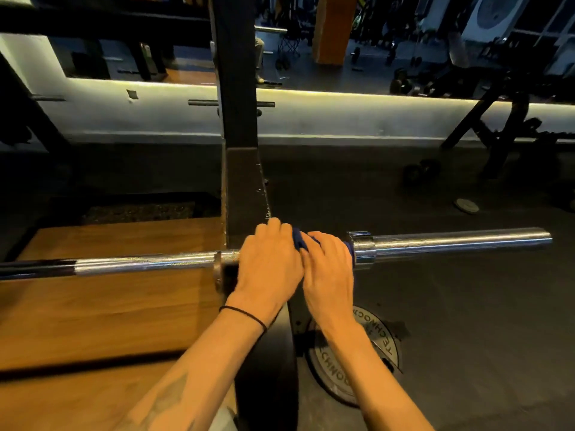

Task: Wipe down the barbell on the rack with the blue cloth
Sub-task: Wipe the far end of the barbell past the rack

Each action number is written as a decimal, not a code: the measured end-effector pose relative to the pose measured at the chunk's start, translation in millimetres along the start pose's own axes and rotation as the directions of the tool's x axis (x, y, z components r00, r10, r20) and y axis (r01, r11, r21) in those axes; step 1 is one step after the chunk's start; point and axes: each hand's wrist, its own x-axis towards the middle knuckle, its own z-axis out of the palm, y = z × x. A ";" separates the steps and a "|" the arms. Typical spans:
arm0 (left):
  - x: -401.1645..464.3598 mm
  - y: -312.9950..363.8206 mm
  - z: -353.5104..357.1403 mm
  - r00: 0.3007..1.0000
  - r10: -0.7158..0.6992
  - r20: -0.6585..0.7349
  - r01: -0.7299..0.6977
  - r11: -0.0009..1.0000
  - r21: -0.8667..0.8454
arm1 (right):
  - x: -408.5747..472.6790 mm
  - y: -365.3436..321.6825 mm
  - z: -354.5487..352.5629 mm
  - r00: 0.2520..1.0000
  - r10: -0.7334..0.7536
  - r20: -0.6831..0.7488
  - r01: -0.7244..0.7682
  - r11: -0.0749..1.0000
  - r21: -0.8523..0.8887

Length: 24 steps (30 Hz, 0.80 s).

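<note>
A chrome barbell (pixel 140 265) lies across the black rack upright (pixel 239 150), its bare sleeve (pixel 460 241) sticking out to the right. My left hand (pixel 269 259) and my right hand (pixel 329 262) sit side by side on the bar just right of the upright, both closed over it. The blue cloth (pixel 299 239) is bunched between them, showing as dark blue folds between the hands and a sliver near the sleeve collar (pixel 362 250). Most of the cloth is hidden under my hands.
A wooden platform (pixel 102 309) lies below the bar at left. A weight plate (pixel 354 356) lies flat on the dark rubber floor under my right forearm. A dumbbell (pixel 420 172) and a small disc (pixel 466 206) rest on the floor at far right, near a bench frame (pixel 504 126).
</note>
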 end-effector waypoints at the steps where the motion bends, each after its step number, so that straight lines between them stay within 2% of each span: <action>1: -1.7 2.1 -7.3 0.999 0.044 0.009 -0.044 0.998 0.034 | -0.3 -0.6 -1.1 1.000 -0.011 -0.011 0.011 1.000 -0.001; 4: -1.8 -10.0 -28.7 0.991 0.126 -0.050 -0.123 0.991 0.057 | -2.2 -5.9 -1.3 1.000 -0.013 -0.009 0.013 1.000 -0.025; 7: -1.1 -39.9 -45.8 0.967 0.160 -0.200 -0.165 0.986 -0.009 | -3.1 -8.6 0.7 0.999 0.039 -0.002 -0.039 0.998 -0.057; 9: -2.5 -65.9 -54.0 0.959 0.113 -0.259 -0.143 0.985 -0.100 | -1.9 -12.5 2.0 0.998 0.061 -0.003 -0.061 0.997 -0.043; 11: -5.5 -96.5 -53.5 0.972 0.009 -0.236 -0.061 0.975 -0.212 | -3.5 -16.8 4.1 0.997 0.074 -0.003 -0.074 0.997 -0.021; 13: -12.2 -128.4 -41.7 0.974 -0.093 -0.207 0.041 0.969 -0.243 | -3.9 -19.3 5.7 0.995 0.099 -0.020 -0.099 0.995 -0.022; 15: -25.0 -153.0 -22.7 0.975 -0.141 -0.169 0.120 0.984 -0.131 | 0.0 -28.1 11.2 0.980 0.176 -0.091 -0.178 0.984 -0.023; 17: -35.0 -162.5 -6.2 0.983 -0.108 -0.151 0.117 0.992 0.050 | 6.0 -51.0 23.1 0.945 0.279 -0.170 -0.280 0.960 0.014; 18: -37.1 -162.0 -2.9 0.985 -0.094 -0.146 0.109 0.989 0.100 | 6.6 -65.1 30.4 0.947 0.277 -0.161 -0.276 0.961 0.028; 19: -36.4 -161.8 -0.1 0.985 -0.087 -0.150 0.106 0.986 0.126 | 3.8 -78.0 37.5 0.966 0.230 -0.115 -0.228 0.973 0.029; 21: -33.6 -162.0 1.2 0.982 -0.077 -0.170 0.105 0.980 0.166 | -8.7 -82.7 40.7 0.999 0.025 0.044 -0.025 1.000 0.009; 23: -34.7 -165.1 2.4 0.981 -0.053 -0.185 0.089 0.978 0.191 | -8.7 -50.7 25.6 0.961 -0.219 0.169 0.229 0.972 -0.044; 24: -35.7 -166.0 3.4 0.979 -0.038 -0.202 0.078 0.978 0.195 | -7.3 -31.5 16.0 0.941 -0.276 0.194 0.296 0.952 -0.082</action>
